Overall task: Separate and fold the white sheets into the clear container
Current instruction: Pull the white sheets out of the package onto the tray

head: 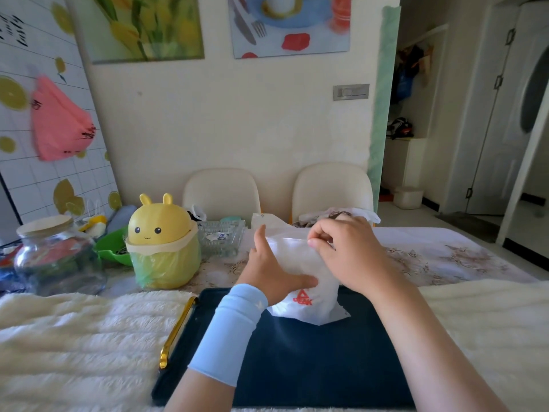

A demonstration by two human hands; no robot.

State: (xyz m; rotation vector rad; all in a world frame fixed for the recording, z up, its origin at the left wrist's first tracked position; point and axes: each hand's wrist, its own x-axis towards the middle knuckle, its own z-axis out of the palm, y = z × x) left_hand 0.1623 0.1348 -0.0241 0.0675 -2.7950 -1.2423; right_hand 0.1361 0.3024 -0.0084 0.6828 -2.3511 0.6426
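Note:
A white plastic sheet bundle (pixel 309 281) with a red logo stands upright on the dark blue tray (pixel 297 367). My left hand (pixel 273 272), with a light blue sleeve on the wrist, holds its left side, thumb across the front and fingers behind. At the bundle's top right edge, my right hand (pixel 344 251) pinches the thin white material with curled fingers. A clear glass jar (pixel 56 257) with a pale lid stands at the far left of the table.
A yellow bunny-shaped bin (pixel 163 248) and a glass ashtray (pixel 221 240) stand behind the tray. A green bowl (pixel 114 246) sits beside the jar. Fluffy white cloth (pixel 74 337) flanks the tray. Two cream chairs (pixel 221 191) stand against the wall.

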